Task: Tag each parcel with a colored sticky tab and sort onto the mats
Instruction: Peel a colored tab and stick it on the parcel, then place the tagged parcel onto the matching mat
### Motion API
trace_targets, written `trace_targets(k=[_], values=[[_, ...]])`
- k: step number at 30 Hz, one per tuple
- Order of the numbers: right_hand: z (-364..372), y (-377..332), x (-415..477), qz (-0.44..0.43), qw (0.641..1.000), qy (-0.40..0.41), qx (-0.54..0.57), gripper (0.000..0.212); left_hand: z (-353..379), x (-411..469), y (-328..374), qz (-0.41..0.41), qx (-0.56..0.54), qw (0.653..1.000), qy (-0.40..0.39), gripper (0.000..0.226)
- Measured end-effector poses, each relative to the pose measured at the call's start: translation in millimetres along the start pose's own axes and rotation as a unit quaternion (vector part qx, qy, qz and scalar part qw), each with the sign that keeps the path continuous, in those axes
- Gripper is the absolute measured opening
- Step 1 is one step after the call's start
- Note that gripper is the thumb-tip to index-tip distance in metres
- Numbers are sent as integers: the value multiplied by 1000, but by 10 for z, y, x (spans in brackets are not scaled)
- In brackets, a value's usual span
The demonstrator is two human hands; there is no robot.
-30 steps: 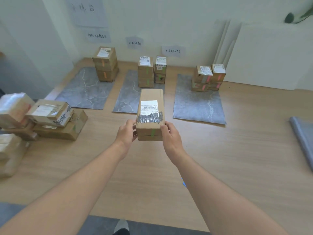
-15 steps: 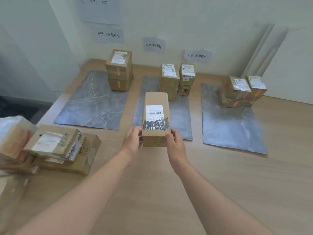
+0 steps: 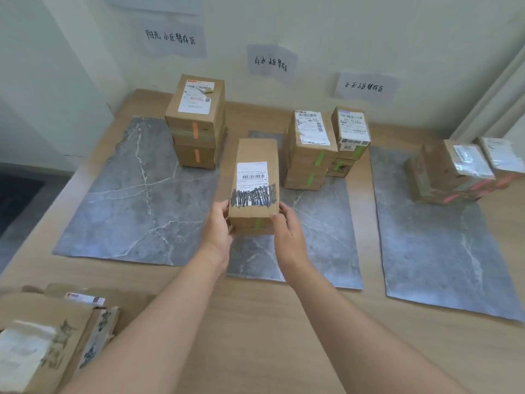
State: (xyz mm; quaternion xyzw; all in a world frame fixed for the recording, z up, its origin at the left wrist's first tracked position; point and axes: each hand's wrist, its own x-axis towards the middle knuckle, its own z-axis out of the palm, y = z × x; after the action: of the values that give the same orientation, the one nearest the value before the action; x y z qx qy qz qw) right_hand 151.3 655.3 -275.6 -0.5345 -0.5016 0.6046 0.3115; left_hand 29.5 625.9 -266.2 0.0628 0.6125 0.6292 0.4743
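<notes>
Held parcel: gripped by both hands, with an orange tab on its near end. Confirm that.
The colour is wrong. The head view shows that the tab on the near end of the held parcel is green, not orange. The left hand and right hand do both grip it.

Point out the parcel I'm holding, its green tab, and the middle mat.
held parcel [image 3: 257, 152], head view, bare cardboard above its label.
green tab [image 3: 259, 224], head view, middle of the strip.
middle mat [image 3: 321, 223], head view, bare grey surface.
</notes>
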Motion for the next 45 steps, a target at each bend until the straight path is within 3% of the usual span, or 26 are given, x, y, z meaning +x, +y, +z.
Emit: trace_targets(k=[8,12,16,18,20,23,25,32,36,40,45], values=[[53,167,988,24,999,18,34,37,338,945,-64,12,21,1000,-7,34],[90,245,1240,36,999,16,19,59,367,1215,-87,6,22,1000,-1,26],[119,291,1219,55,997,48,35,52,258,1244,-102,4,47,998,-34,30],[124,288,1110,65,994,65,52,51,155,1158,-95,-3,86,996,-31,43],[131,261,947,74,993,76,59,49,37,997,-56,-7,108,994,-27,52],[134,130,620,75,992,74,64,44,-76,731,22,-17,133,990,-30,24],[125,-10,356,70,993,69,68,41,-99,462,97,-14,138,989,-43,27],[39,-452,-691,33,994,65,80,28,-236,-738,348,12,144,987,-71,97],[-13,-559,-1327,11,995,45,83,30,-434,-1346,434,46,139,985,-97,58],[-2,-556,-2014,24,997,10,76,24,-770,-1954,373,73,154,983,-73,68],[31,-379,-2825,3,998,-34,57,31,-1341,-2778,229,83,152,983,-55,56]])
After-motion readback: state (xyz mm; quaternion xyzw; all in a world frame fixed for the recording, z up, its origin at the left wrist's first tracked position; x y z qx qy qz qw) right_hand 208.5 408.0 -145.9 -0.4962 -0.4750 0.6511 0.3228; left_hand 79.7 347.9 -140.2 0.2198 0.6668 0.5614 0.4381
